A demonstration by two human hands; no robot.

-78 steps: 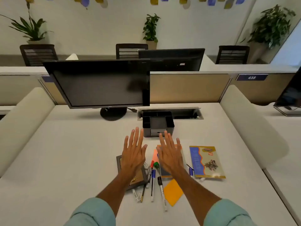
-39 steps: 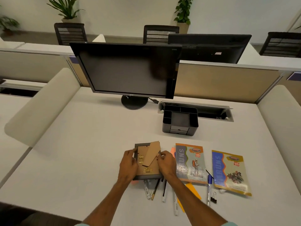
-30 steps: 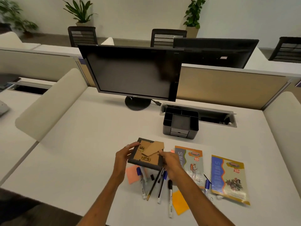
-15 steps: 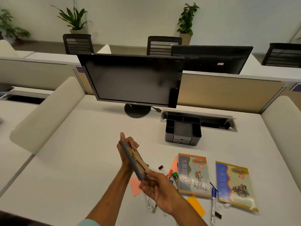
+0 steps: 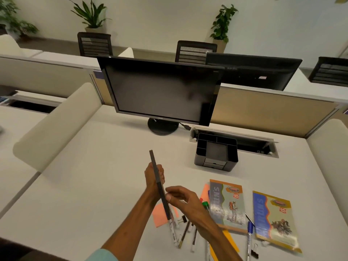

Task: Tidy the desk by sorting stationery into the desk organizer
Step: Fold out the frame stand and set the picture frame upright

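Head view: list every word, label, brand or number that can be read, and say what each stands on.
"...N'S": title running up the left booklet, first letters blurred.
Title on the right booklet: too blurred to read.
The red badges on both booklets: too blurred.
Bezel logo on the monitor, the white sticker on the rear monitor, print on the blue marker: too small.

Black desk organizer (image 5: 216, 153), dark grey frame (image 5: 159, 183), salmon sticky note (image 5: 159, 217), green-capped marker (image 5: 205, 204), blue-capped pen (image 5: 250, 228), white desk (image 5: 94, 185)
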